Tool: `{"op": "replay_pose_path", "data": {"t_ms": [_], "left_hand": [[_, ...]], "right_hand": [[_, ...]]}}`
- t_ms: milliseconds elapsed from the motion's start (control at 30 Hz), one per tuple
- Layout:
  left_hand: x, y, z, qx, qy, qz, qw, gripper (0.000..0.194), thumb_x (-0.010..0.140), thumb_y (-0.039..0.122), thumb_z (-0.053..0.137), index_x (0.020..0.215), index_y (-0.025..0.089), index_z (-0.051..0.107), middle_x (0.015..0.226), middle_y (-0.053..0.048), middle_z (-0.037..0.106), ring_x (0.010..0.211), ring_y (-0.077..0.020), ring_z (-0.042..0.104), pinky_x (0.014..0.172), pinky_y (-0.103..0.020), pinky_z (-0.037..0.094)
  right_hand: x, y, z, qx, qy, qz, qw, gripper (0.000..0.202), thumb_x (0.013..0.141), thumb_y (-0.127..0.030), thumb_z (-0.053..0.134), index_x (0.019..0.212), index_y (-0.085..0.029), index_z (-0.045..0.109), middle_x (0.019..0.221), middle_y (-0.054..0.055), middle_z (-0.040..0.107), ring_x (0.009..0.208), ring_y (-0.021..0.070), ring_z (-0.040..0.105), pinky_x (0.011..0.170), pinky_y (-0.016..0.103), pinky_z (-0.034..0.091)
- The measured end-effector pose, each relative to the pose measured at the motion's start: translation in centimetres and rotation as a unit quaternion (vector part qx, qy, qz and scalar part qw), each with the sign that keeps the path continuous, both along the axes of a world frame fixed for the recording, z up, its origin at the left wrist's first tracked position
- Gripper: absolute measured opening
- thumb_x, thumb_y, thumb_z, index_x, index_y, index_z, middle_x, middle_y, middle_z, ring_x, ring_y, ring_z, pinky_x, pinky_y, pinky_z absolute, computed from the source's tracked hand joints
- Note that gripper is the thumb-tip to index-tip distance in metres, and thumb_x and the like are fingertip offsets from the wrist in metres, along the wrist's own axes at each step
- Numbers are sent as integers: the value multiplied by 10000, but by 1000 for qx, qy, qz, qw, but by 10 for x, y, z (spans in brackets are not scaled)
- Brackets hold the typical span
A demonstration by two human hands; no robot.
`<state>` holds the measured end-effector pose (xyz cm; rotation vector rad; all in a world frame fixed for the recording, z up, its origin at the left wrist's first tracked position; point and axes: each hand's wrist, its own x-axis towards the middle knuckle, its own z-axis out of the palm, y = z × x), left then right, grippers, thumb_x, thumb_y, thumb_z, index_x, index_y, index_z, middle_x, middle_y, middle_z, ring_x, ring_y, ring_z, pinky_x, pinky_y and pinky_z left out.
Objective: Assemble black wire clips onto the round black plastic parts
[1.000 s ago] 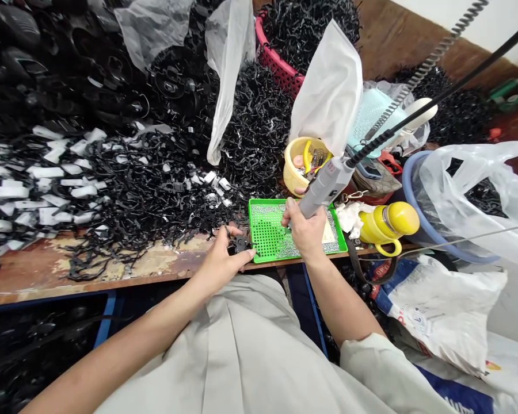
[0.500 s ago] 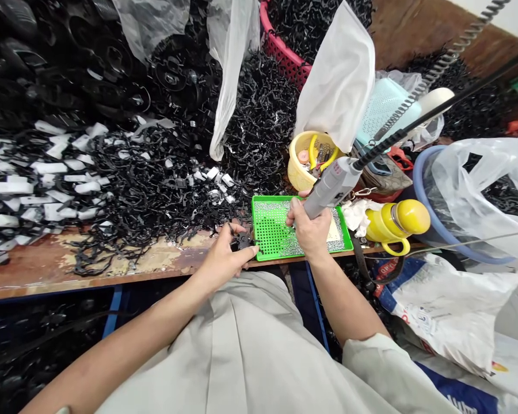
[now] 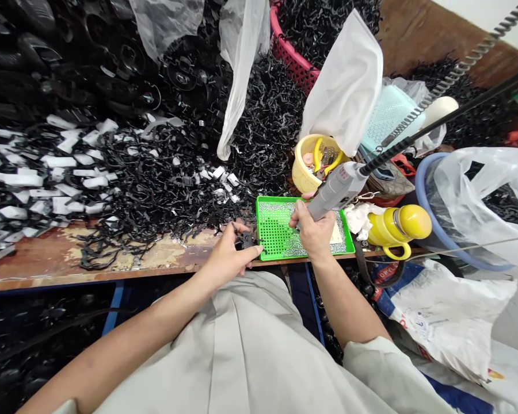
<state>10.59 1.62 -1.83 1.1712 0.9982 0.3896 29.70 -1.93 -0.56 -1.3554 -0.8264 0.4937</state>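
In my left hand is a small black plastic part, pinched between thumb and fingers at the bench's front edge. My right hand is wrapped round a grey electric screwdriver, tilted with its cabled end up to the right. Its tip is hidden behind my fingers. Below that hand lies a green perforated tray strewn with many small silvery screws. A pale flat piece rests at the tray's right side.
Heaps of black plastic parts and white pieces cover the bench behind and left. A yellow basket with tools stands behind the tray. A yellow flask and blue tub are at right. A coiled cord hangs above.
The whole view has shifted slightly to the right. Both hands keep their grips, and their positions beside and over the tray look nearly the same.
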Motion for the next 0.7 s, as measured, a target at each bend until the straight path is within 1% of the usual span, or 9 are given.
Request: {"op": "replay_pose_path", "data": {"t_ms": [133,200,267,300,367,467,567,633,700], "left_hand": [[0,0,2,-20,-8,17,1000,534,671,381,779,1061,237,443,694,44,596,441,-113,556,350,-195,356],[1,0,5,-27,-9,20,999,543,659,370,785,1058,234,442,700,46,597,437,-109,554,351,-195,364],[1,-1,7,-25,-6,15,1000,543,660,368,784,1051,235,431,736,43,605,426,-98,544,355,-200,382],[2,-1,8,-23,-7,14,1000,542,662,369,782,1048,236,424,748,45,607,417,-90,535,356,-202,389],[2,-1,8,-24,-11,17,999,543,661,369,781,1041,241,415,749,54,603,403,-79,518,357,-200,393],[3,-2,8,-32,-31,25,999,533,649,348,785,1021,239,420,757,59,594,403,-70,505,356,-194,382],[2,-2,6,-29,-44,21,998,497,648,307,778,1002,230,438,756,62,576,394,-56,464,364,-197,362],[1,-3,5,-12,-41,18,999,467,656,287,766,1006,227,462,763,60,565,414,-57,447,388,-204,366],[0,-4,3,28,-32,35,998,435,654,268,759,996,219,493,807,41,577,511,-83,499,475,-225,424]], "right_hand": [[-2,-1,3,7,-8,-30,1000,364,794,-425,703,1042,-202,558,555,-91,563,426,94,539,457,238,461],[-7,-1,9,34,-3,-55,998,343,802,-448,692,1013,-206,572,568,-78,557,446,103,543,464,253,469],[-18,0,17,71,11,-63,995,300,822,-464,667,968,-216,582,577,-66,538,459,107,538,465,260,472],[-25,1,21,89,26,-57,994,288,832,-469,654,966,-225,582,581,-63,525,458,106,532,460,260,470],[-42,4,29,109,63,-25,992,298,841,-485,635,1013,-248,575,588,-63,499,448,104,512,439,256,459],[-66,11,37,92,107,33,990,383,831,-537,620,1091,-265,549,587,-65,479,429,108,487,410,260,446],[-80,17,38,73,119,63,988,431,827,-558,610,1130,-267,516,574,-75,469,422,108,483,420,263,453],[-85,21,35,70,123,78,987,408,832,-539,613,1120,-272,499,571,-85,474,423,101,488,438,258,462],[-87,24,32,68,131,98,984,359,829,-504,633,1064,-268,500,573,-90,493,421,94,491,444,250,464]]}}
